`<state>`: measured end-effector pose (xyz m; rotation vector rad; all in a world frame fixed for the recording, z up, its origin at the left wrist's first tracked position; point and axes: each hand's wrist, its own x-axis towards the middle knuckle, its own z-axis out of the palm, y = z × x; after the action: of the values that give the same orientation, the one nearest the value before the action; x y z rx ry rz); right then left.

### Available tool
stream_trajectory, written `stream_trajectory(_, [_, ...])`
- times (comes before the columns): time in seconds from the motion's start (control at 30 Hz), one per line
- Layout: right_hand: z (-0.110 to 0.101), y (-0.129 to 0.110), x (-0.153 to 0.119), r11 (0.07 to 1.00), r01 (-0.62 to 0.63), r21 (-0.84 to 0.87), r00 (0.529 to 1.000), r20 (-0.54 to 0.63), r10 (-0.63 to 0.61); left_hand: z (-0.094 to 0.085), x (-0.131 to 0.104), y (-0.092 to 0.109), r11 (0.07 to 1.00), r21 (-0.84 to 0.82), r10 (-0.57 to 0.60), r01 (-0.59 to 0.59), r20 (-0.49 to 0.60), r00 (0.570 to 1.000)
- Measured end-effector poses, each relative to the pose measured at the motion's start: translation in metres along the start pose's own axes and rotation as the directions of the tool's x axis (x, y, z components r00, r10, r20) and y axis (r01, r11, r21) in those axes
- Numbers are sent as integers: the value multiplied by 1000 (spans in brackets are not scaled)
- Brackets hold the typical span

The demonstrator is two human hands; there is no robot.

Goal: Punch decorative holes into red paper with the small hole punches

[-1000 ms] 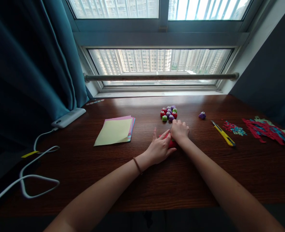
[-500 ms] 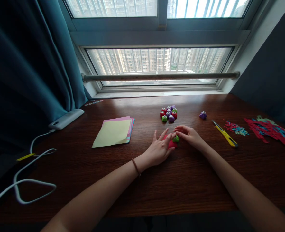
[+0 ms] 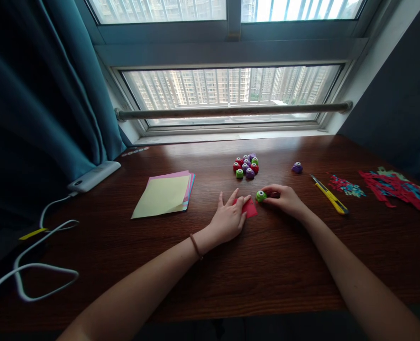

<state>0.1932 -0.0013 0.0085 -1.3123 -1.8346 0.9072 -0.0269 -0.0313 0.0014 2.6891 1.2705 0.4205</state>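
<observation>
My left hand (image 3: 230, 215) lies with its fingers spread, some of them over a small piece of red paper (image 3: 250, 207) on the table. Between the thumb and fingers of my right hand (image 3: 282, 200) is a small green craft punch (image 3: 260, 196) with a round pale top. The punch is just beyond the paper's right edge, apart from it. Farther back stands a cluster of red, green and purple craft punches (image 3: 245, 166). One purple craft punch (image 3: 297, 167) sits alone to the right of them.
A stack of coloured paper (image 3: 162, 196) lies on the left. To the right are a yellow utility knife (image 3: 330, 195), tiny red and blue paper cutouts (image 3: 347, 186) and a heap of paper strips (image 3: 397, 188). A white power strip (image 3: 94, 176) and its cable (image 3: 50, 266) are at far left.
My right hand has drawn the green craft punch off the red paper, so its round top now shows. My left hand has shifted slightly left. The view has moved a little.
</observation>
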Motion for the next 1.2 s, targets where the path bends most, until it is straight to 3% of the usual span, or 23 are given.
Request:
stream_trajectory(0.1, [-12,13,3,987,-148,-67,970,-204,131,-1,0,0,1000,-3,-7,7,6,1000])
stream_trajectory(0.2, [-22,29,6,947,-258,-190,899,-407,164,-3,0,1,1000,-16,-7,8,20,1000])
stream_trajectory(0.27, [-26,39,8,929,-300,-218,831,-538,142,-4,-1,1,1000,-29,-2,3,28,1000])
stream_trajectory(0.4, [-24,45,10,925,-306,-226,645,-764,27,-5,-1,2,999,-45,8,-7,37,999])
stream_trajectory(0.43, [-22,42,10,931,-281,-234,636,-771,-2,-5,-1,2,999,-45,8,-6,39,999])
stream_trajectory(0.47, [-19,38,9,941,-240,-240,668,-744,-20,-5,-1,2,999,-44,7,-5,41,999])
stream_trajectory(0.5, [-14,33,8,953,-187,-240,740,-673,-24,-5,-1,1,999,-43,5,-3,42,999])
stream_trajectory(0.57, [-4,22,5,975,-69,-213,910,-414,-26,-5,-1,1,999,-41,2,0,43,999])
stream_trajectory(0.6, [1,17,3,980,-15,-198,964,-264,-38,-5,-1,1,999,-40,3,-1,44,999])
stream_trajectory(0.63, [6,12,2,980,30,-198,987,-148,-60,-5,-1,1,999,-39,4,-2,45,999])
stream_trajectory(0.73, [16,4,0,952,105,-287,993,-28,-117,-4,-1,0,999,-44,17,-14,52,999])
stream_trajectory(1.07, [19,1,1,904,97,-416,994,2,-106,-5,0,0,998,-57,27,-23,66,997])
stream_trajectory(1.2, [13,3,4,940,111,-324,992,-29,-127,-5,0,0,999,-50,22,-19,66,998])
